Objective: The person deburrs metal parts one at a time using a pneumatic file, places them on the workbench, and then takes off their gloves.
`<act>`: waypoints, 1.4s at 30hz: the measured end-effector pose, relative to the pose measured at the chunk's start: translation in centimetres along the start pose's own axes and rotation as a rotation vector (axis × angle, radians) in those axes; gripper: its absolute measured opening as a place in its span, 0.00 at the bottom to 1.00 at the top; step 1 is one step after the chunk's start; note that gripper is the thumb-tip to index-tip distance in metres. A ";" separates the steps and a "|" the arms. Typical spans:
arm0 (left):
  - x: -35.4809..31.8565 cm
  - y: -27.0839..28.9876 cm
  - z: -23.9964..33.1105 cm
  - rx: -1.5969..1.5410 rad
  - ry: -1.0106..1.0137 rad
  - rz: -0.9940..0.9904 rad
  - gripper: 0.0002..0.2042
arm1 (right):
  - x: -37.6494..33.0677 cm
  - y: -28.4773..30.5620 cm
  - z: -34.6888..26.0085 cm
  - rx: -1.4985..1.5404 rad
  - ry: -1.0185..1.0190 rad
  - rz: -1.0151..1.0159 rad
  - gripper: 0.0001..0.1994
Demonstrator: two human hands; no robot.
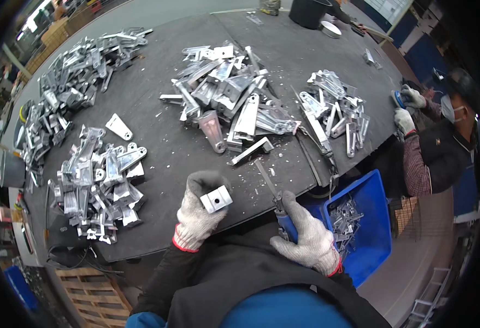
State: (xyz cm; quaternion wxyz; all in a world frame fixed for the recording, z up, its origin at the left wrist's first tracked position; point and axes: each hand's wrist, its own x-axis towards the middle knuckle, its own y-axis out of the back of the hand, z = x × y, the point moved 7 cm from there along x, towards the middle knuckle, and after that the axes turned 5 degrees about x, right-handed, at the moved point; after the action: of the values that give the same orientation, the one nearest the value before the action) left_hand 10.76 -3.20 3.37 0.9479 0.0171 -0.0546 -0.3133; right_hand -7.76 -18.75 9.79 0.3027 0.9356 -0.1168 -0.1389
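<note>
Well to the left of the left hand (199, 216), a heap of grey cast-metal brackets (98, 183) lies on the dark round surface (158, 136), and a longer bank of the same parts (65, 87) curves along the far left rim. The left hand, in a grey knit glove with a red cuff, is closed around a small square silver metal block with a hole in its face (216, 199), holding it up just over the near edge of the surface. Straight beyond it sits the biggest pile of bright metal castings (229, 93), with loose chips scattered between pile and hand.

The right hand (308, 238), gloved alike, is wrapped shut on the blue-handled file (275, 199), whose thin shaft points up and away towards the block. Just right of it a blue plastic bin (368, 229) holds only a shallow layer of parts, so, judging by the heaps, most of the work looks undone.

Open room is the bare strip between the piles ahead of the hands; the near edge is tight. Far right, another person's gloved hands (406, 109) work at the rim beside a smaller pile (335, 106).
</note>
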 end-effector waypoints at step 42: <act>-1.5 -1.2 0.6 0.246 -0.195 -0.005 0.19 | -1.2 -3.2 0.0 0.419 -0.165 -0.529 0.43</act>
State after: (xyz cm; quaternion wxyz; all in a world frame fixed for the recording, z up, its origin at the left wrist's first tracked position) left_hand 8.75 -3.26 3.75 0.9281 0.1030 -0.1842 -0.3069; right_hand -8.41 -15.86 8.06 0.0468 0.9610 0.0799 -0.2607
